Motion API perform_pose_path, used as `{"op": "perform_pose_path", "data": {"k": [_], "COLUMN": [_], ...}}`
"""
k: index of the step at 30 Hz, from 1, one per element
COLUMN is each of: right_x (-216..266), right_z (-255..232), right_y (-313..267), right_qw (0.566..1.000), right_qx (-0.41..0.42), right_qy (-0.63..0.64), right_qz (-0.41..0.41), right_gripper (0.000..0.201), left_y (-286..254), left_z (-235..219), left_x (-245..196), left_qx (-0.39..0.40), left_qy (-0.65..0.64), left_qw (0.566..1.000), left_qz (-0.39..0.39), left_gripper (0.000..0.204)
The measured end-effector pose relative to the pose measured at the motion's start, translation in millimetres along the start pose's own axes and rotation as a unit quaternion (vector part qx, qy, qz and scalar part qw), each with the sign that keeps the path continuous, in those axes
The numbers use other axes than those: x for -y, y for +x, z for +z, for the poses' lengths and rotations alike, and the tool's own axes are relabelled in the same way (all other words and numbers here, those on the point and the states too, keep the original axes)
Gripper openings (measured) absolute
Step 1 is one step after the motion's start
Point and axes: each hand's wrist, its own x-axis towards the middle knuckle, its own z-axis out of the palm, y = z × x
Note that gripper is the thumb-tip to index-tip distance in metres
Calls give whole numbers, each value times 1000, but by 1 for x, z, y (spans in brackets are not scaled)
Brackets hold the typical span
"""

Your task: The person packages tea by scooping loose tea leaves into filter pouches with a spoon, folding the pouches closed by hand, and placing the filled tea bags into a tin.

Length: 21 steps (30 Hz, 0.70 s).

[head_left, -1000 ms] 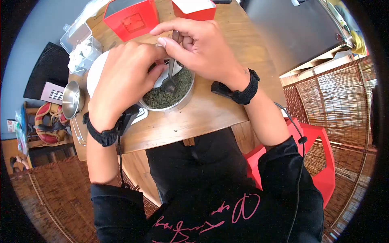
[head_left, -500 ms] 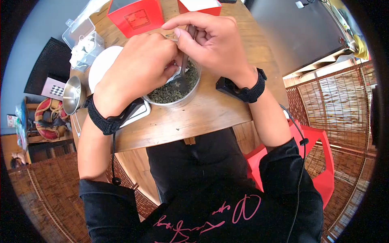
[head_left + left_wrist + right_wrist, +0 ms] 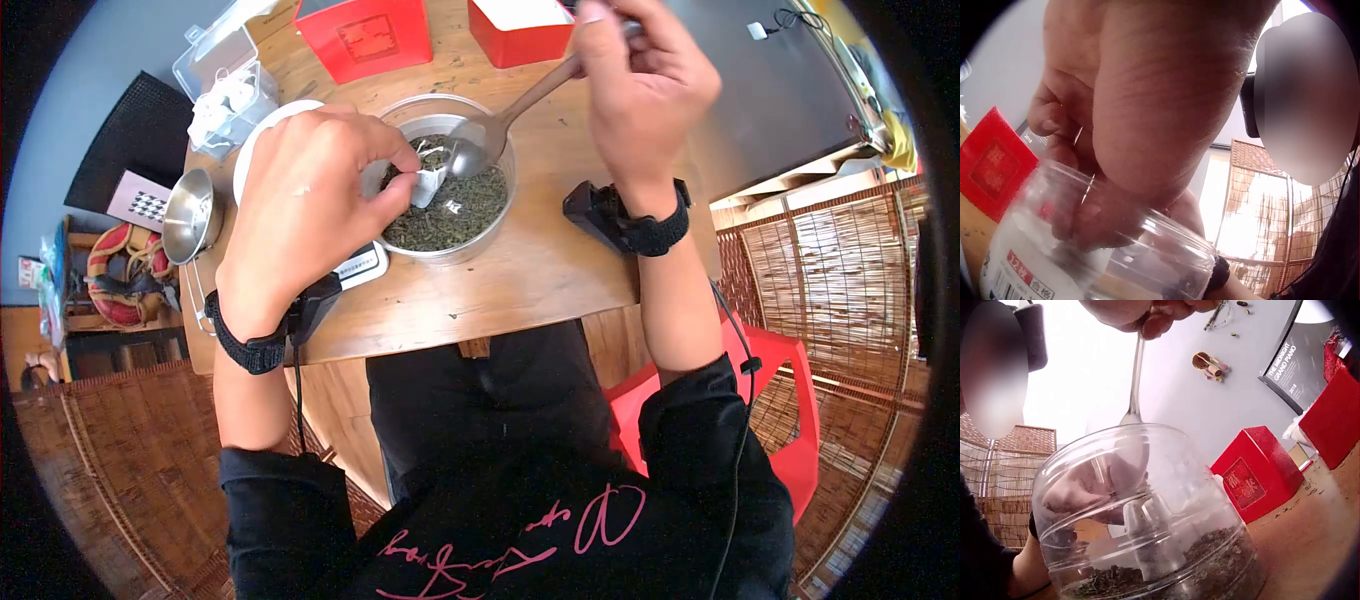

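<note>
My left hand point(image 3: 310, 190) pinches a small white tea bag point(image 3: 428, 185) between thumb and fingertips, inside the mouth of a clear plastic jar point(image 3: 440, 254). Dried green tea leaves point(image 3: 452, 222) lie in the jar below the bag. My right hand point(image 3: 655, 95) holds a metal spoon point(image 3: 540, 90) by the end of its handle, up and to the right of the jar. The spoon's bowl reaches over the rim, close beside the tea bag. In the right wrist view the pale tea bag point(image 3: 1154, 537) shows upright through the jar wall.
Two red boxes point(image 3: 365, 40) stand behind the jar. To the left are a clear case point(image 3: 235, 105) of white items, a white round lid point(image 3: 262, 135) and a metal pan point(image 3: 190, 215). A white flat device point(image 3: 362, 266) sits at the jar's lower left.
The right hand has moved away from the left, up and to the right, drawing the spoon's handle with it. More of the tea bag now shows. The left hand keeps its pinch.
</note>
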Motion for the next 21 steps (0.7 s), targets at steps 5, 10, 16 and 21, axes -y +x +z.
{"op": "perform_pose_path", "data": {"k": [5,10,16,21], "right_x": [7,8,11,22], "right_z": [3,-1,6,0], "right_y": [-1,-1,-2,-2], "right_qw": [993,982,989,989], "right_qx": [-77,-61,-20,-20], "right_qy": [-15,-112,-95,-93], "right_qz": [-84,-142,-115,-109], "right_gripper": [19,20,21,23], "left_y": [0,1,1,1], "left_z": [0,3,8,10], "left_x": [-2,-5,-1,-5], "left_qx": [-27,-48,-63,-55], "left_qy": [-10,-12,-18,-4], "left_qw": [1000,999,996,998], "left_qz": [12,6,60,44], "left_gripper": [7,5,8,6]}}
